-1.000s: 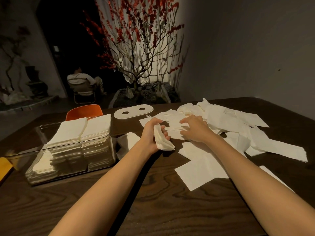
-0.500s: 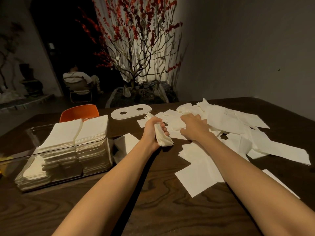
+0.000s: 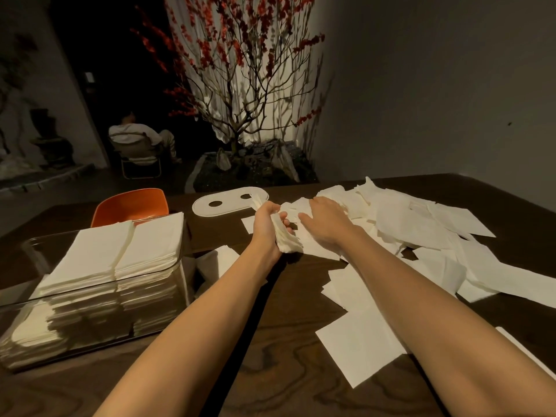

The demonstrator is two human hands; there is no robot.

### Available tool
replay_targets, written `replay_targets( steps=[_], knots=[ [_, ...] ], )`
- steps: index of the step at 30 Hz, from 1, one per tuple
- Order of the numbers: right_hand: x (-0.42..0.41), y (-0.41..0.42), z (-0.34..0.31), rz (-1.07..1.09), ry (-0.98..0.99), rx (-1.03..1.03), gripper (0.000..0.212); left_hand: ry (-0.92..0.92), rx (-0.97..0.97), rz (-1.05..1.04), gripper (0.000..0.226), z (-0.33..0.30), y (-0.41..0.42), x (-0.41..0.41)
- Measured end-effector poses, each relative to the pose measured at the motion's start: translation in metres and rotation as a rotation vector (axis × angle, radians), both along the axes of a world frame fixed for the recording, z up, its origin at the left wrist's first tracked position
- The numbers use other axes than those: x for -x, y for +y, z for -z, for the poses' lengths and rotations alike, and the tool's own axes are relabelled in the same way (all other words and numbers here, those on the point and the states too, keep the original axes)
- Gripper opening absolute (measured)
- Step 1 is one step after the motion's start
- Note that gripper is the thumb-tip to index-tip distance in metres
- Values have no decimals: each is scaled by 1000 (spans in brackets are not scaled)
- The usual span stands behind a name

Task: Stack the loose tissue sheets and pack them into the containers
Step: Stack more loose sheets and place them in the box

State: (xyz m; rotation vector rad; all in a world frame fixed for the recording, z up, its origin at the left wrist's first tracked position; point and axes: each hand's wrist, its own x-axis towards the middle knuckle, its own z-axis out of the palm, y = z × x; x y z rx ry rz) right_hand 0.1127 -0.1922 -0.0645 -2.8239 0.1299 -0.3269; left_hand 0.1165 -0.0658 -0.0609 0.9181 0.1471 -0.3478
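Paper, clear plastic and grained wood.
Matt, soft white tissue sheets (image 3: 403, 224); glossy transparent plastic container (image 3: 168, 284); dark table (image 3: 270, 371) of smooth, grained wood; glossy orange chair (image 3: 131, 204).

I am gripping a wad of tissues (image 3: 285, 236) in my left hand (image 3: 266, 225), fingers curled round it. My right hand (image 3: 326, 224) is lying flat, fingers straight, on the loose sheets (image 3: 421, 230) that are spreading over the table (image 3: 270, 371). A clear container (image 3: 177, 266), stacked with tissues, is sitting left. A white lid (image 3: 228, 203) is lying beyond my hands.
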Motion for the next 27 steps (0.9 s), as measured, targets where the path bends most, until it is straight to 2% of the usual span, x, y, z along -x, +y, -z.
replay_targets(
  steps=[4, 7, 11, 17, 19, 23, 27],
  knots=[
    [-13, -1, -3, 76, 118, 112, 51, 0, -16, -9, 13, 1, -2, -5],
    [-21, -4, -6, 89, 126, 130, 45, -6, 1, -15, 12, 1, 0, -6],
    [-25, -8, -7, 64, 54, 153, 32, -6, -25, -31, 6, -1, 4, -7],
    [-17, -13, 0, 108, -179, -38, 16, -5, -79, -42, 5, -5, 5, -1],
    [-16, -14, 4, 122, -255, 26, 30, -8, -93, -26, 4, -6, 3, -1],
    [-19, -15, 6, 103, -194, 92, 64, -4, -109, 17, 6, -6, -1, 1],
    [-25, -17, 6, 88, -99, 115, 73, 13, -102, 37, 6, -2, 0, -1]
  ],
)
